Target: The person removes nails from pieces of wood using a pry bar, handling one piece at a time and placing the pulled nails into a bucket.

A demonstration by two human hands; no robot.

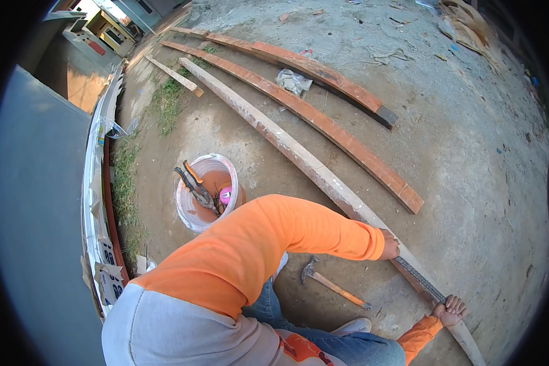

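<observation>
A long, whitish-stained timber beam [302, 158] runs diagonally across the ground before me. Lying along its lower right stretch is a narrow, ridged dark bar [420, 278], its exact kind unclear. My left hand [390, 245] grips the bar's upper end, against the beam. At the lower end, my right hand [449, 311] is closed around the bar, its fingers curled above the timber. A claw hammer [334, 284] with a worn orange handle lies on the soil near my left forearm and my shoe.
A white plastic bucket [181, 215] holds tin snips [196, 185] and a pink round object [225, 195]. Beyond the beam lie a reddish plank [311, 110], stacked timbers [329, 75] and a plastic bag [293, 81]. Corrugated sheets [94, 192] line the left wall.
</observation>
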